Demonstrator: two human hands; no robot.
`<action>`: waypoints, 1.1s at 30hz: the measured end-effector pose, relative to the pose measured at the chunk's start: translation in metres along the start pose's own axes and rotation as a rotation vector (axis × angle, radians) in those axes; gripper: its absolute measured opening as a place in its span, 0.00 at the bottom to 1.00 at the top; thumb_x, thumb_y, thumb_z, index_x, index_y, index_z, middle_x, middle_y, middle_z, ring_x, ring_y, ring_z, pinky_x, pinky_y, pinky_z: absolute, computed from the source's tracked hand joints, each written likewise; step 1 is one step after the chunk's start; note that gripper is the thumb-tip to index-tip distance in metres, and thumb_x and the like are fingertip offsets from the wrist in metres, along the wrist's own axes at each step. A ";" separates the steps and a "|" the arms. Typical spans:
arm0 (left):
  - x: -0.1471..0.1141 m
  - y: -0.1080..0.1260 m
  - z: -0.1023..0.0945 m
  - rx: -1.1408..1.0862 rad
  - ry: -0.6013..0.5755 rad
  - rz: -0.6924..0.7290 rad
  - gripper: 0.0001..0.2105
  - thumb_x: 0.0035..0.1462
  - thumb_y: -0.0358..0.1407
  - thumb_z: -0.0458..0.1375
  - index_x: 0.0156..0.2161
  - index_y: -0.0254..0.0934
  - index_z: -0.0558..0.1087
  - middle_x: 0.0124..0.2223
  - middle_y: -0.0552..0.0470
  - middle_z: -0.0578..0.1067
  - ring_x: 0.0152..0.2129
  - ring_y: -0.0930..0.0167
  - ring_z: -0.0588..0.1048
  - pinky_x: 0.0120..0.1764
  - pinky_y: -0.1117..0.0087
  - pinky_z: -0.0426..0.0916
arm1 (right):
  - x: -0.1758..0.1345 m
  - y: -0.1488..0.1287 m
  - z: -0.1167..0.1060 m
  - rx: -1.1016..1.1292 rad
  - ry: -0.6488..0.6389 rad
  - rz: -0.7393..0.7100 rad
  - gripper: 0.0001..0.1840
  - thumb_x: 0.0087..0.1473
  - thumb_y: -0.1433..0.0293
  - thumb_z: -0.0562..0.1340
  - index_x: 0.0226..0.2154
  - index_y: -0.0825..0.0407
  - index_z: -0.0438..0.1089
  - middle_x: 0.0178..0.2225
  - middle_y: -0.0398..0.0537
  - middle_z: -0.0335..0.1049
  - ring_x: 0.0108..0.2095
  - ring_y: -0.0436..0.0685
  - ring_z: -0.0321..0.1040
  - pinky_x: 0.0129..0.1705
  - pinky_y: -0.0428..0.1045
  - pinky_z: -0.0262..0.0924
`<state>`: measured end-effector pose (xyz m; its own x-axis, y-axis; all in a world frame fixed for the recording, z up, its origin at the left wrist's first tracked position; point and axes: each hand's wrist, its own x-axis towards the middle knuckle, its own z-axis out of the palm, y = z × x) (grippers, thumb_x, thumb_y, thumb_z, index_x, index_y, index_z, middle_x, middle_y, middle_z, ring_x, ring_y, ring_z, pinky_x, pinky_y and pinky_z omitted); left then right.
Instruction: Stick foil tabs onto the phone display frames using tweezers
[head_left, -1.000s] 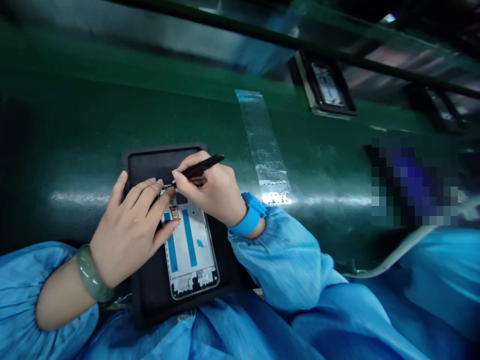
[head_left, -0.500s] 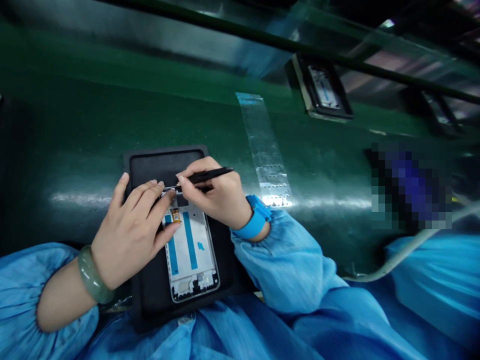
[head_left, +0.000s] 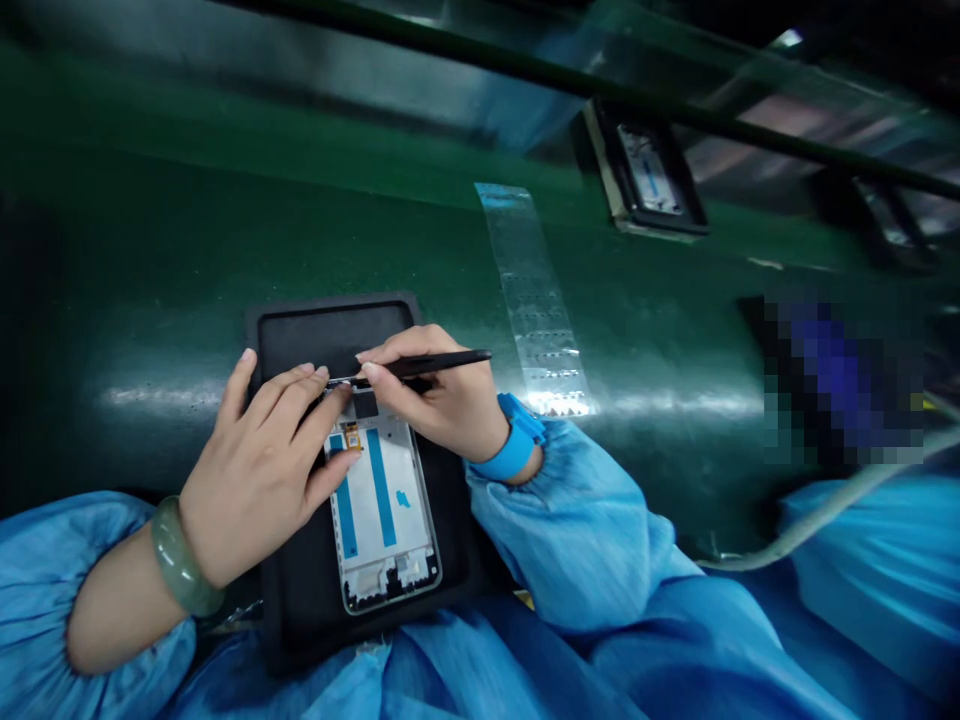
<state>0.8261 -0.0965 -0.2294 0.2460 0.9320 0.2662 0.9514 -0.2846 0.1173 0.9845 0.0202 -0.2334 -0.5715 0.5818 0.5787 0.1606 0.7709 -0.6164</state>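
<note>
A phone mid-frame (head_left: 409, 530) with two blue strips lies in a black tray (head_left: 281, 600) before me. My left hand (head_left: 262, 470) rests over its upper left side, fingers spread, the index fingertip at the top end. Its thumb tip is beside a small orange flex cable (head_left: 352, 437). My right hand (head_left: 450, 400) pinches slim black tweezers (head_left: 442, 362), held almost level, with the point at the frame's top edge near my left fingertips. What the point touches is too small to make out.
A clear plastic strip (head_left: 536, 290) lies on the green bench (head_left: 150, 260) to the right. Farther back stands another black tray (head_left: 667, 215) holding a similar phone frame. At the right are a pale cable (head_left: 810, 525) and another person's blue sleeve (head_left: 877, 550).
My right hand has shifted slightly down and right, and the tweezers have tipped flatter along the frame's top edge. My left hand stays almost in place.
</note>
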 end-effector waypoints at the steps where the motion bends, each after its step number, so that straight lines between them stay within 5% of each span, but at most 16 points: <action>1: 0.000 0.000 0.000 -0.003 0.001 -0.001 0.21 0.60 0.43 0.51 0.53 0.31 0.67 0.50 0.39 0.71 0.50 0.57 0.68 0.58 0.44 0.52 | -0.001 0.001 0.000 0.004 0.005 0.008 0.04 0.53 0.70 0.63 0.32 0.54 0.67 0.32 0.46 0.73 0.33 0.49 0.73 0.36 0.44 0.67; 8: 0.001 0.001 -0.001 -0.040 0.011 -0.017 0.21 0.61 0.43 0.50 0.52 0.29 0.67 0.50 0.39 0.72 0.50 0.57 0.68 0.59 0.44 0.51 | -0.008 0.005 -0.001 0.102 -0.013 0.047 0.05 0.52 0.69 0.64 0.33 0.53 0.68 0.32 0.46 0.75 0.33 0.49 0.74 0.35 0.44 0.69; 15: 0.001 0.001 -0.001 -0.050 0.012 -0.018 0.21 0.60 0.43 0.51 0.52 0.29 0.67 0.51 0.39 0.72 0.50 0.58 0.68 0.59 0.45 0.51 | -0.009 0.006 -0.001 0.130 -0.043 -0.090 0.05 0.51 0.74 0.64 0.33 0.55 0.67 0.33 0.49 0.76 0.35 0.51 0.76 0.38 0.44 0.71; 26: 0.001 0.002 -0.001 -0.049 0.021 -0.023 0.22 0.60 0.43 0.51 0.52 0.27 0.67 0.50 0.39 0.72 0.51 0.57 0.68 0.59 0.45 0.50 | -0.008 0.000 -0.006 -0.070 -0.028 -0.329 0.09 0.50 0.74 0.66 0.34 0.54 0.66 0.31 0.52 0.76 0.33 0.52 0.76 0.35 0.45 0.74; 33: 0.000 0.004 -0.001 -0.044 0.012 -0.026 0.22 0.61 0.43 0.50 0.53 0.27 0.67 0.51 0.39 0.72 0.51 0.58 0.68 0.59 0.44 0.51 | -0.009 -0.003 -0.008 -0.138 -0.064 -0.356 0.07 0.52 0.73 0.64 0.34 0.53 0.65 0.30 0.50 0.76 0.34 0.51 0.76 0.37 0.45 0.75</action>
<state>0.8293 -0.0974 -0.2275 0.2186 0.9365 0.2743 0.9483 -0.2701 0.1665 0.9957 0.0144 -0.2322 -0.6592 0.2577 0.7065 0.0473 0.9518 -0.3030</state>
